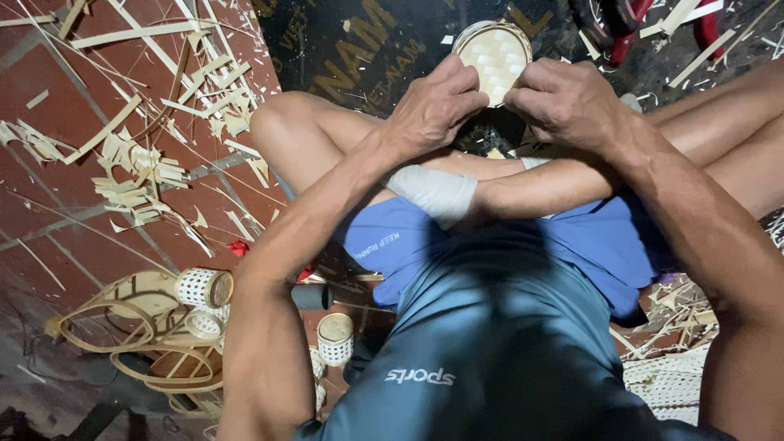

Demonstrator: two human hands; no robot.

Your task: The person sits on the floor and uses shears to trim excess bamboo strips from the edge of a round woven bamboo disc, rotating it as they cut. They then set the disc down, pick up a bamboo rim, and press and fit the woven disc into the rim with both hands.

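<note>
2 hands meet at one small round woven bamboo tray (495,55), held out past the crossed legs, above a dark printed mat (359,41). Left hand (437,104): knuckles up, fingers curled and pinched together on the tray's near-left rim, thumb side turned toward the weave. Right hand (563,102): same posture mirrored, fingers bunched tight and clamped on the near-right rim. Fingertips of the 2 hands nearly touch at the tray's lower edge. Both forearms run up from the bottom corners of the view and converge; elbows wide, wrists bent slightly inward. Tray face shows pale checker weave inside a thin hoop rim, tilted toward the camera. Person sits on the floor, blue shorts, grey-blue shirt; a white bandage (437,194) wraps the ankle or foot lying under the left forearm. Red tiled floor (49,188) to the left, strewn with pale bamboo strips and shavings (139,175). Lower left: loose coils of bamboo hoop (122,327), 1 small white woven cylinder (202,287) lying on its side, another small woven cup (335,338) upright near the left elbow. More woven lattice (670,384) and scraps at lower right. Red-handled tool (625,24) at top, well apart from the hands, details unclear.
</note>
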